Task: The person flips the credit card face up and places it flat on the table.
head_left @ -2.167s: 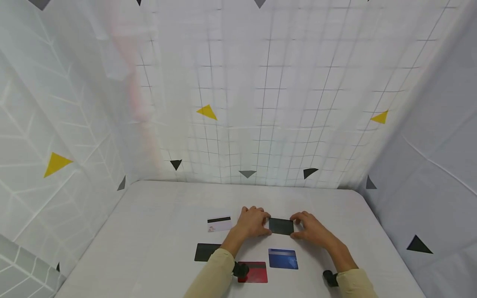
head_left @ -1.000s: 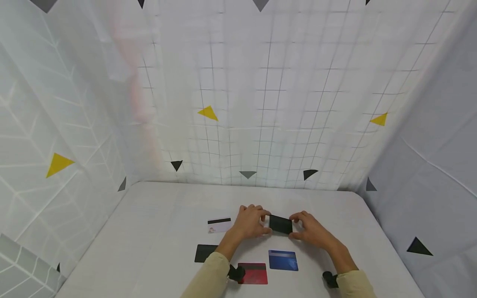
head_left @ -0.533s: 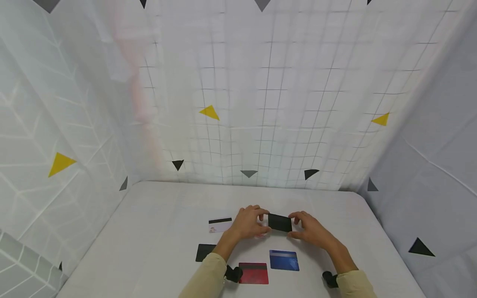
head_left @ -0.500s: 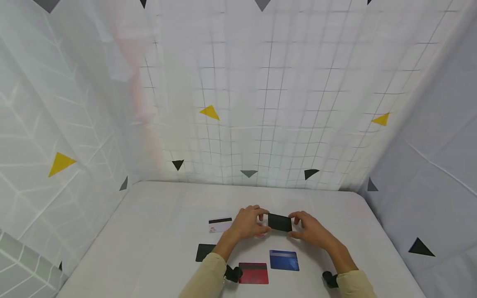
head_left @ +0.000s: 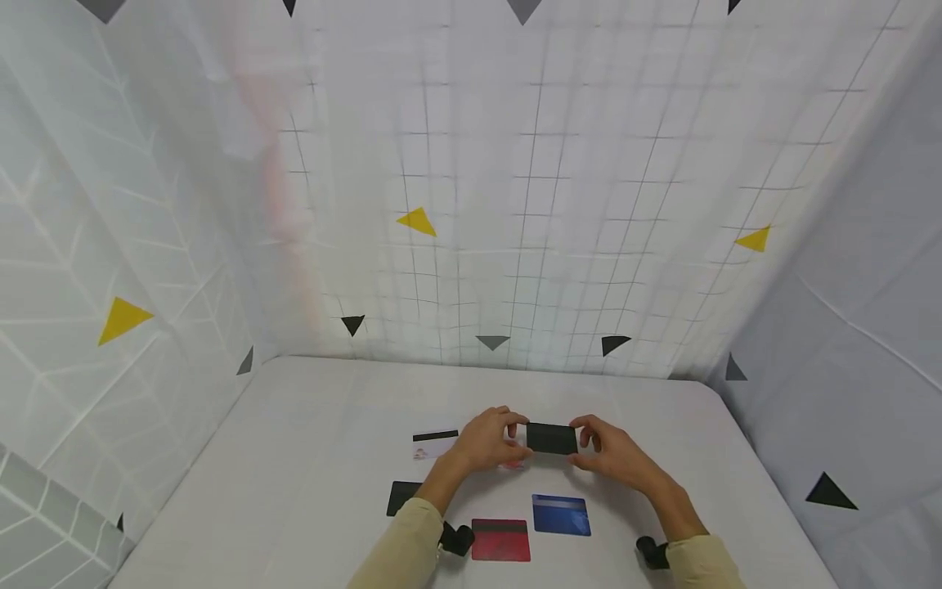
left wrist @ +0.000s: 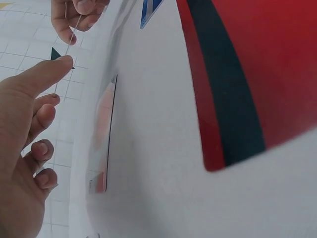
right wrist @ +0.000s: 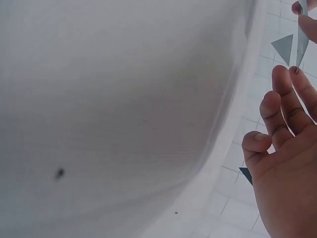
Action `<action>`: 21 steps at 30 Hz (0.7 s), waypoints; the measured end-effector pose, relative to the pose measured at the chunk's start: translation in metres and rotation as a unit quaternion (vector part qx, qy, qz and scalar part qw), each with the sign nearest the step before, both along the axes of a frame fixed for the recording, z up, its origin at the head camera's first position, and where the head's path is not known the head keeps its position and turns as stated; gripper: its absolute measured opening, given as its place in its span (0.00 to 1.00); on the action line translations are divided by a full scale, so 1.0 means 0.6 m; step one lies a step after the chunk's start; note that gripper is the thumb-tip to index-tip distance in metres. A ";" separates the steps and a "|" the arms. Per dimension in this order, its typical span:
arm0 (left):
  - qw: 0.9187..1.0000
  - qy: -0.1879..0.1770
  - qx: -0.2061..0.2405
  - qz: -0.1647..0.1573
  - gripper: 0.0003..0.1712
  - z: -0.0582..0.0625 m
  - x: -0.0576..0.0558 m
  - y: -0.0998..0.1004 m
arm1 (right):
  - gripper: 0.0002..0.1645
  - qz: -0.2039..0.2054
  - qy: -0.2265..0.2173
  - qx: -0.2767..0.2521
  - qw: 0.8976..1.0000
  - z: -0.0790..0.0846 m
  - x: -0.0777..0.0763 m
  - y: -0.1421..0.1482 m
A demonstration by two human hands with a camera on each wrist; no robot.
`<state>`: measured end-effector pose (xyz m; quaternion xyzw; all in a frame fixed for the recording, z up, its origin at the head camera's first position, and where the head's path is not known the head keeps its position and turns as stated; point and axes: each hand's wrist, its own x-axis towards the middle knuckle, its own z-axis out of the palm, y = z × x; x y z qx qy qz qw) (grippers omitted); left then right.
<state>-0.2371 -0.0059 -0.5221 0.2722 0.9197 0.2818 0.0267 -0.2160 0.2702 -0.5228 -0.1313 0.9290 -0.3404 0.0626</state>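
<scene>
A dark card (head_left: 552,439) is held by its two short sides between both hands, over the far half of the white table. My left hand (head_left: 482,440) pinches its left edge between thumb and fingers, and my right hand (head_left: 614,450) pinches the right edge the same way. Both wrist views show it nearly edge-on as a thin pale strip, raised above the tabletop. Under the left hand a white and red card (left wrist: 103,134) lies flat, mostly covered by that hand in the head view.
On the table (head_left: 294,458) lie a white card with a black stripe (head_left: 435,444), another dark card (head_left: 403,496) partly behind the left forearm, a red card (head_left: 501,541) and a blue card (head_left: 561,514). White patterned curtains (head_left: 486,164) surround the table's back and sides.
The dark card has risen slightly and tilted, then levelled, with both hands gripping it throughout. My left hand has shifted a little left, uncovering part of the white and red card.
</scene>
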 end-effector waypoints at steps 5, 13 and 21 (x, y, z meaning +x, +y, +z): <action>1.000 0.004 -0.010 0.000 0.31 -0.003 0.001 -0.001 | 0.33 0.002 0.005 -0.019 1.000 0.002 0.003 -0.001; 1.000 0.010 -0.004 -0.012 0.31 -0.005 -0.001 -0.002 | 0.35 0.004 0.022 -0.044 0.999 0.007 0.006 0.000; 1.000 0.012 -0.013 -0.008 0.31 -0.010 -0.003 0.000 | 0.33 0.001 0.040 -0.062 0.997 0.008 0.005 -0.002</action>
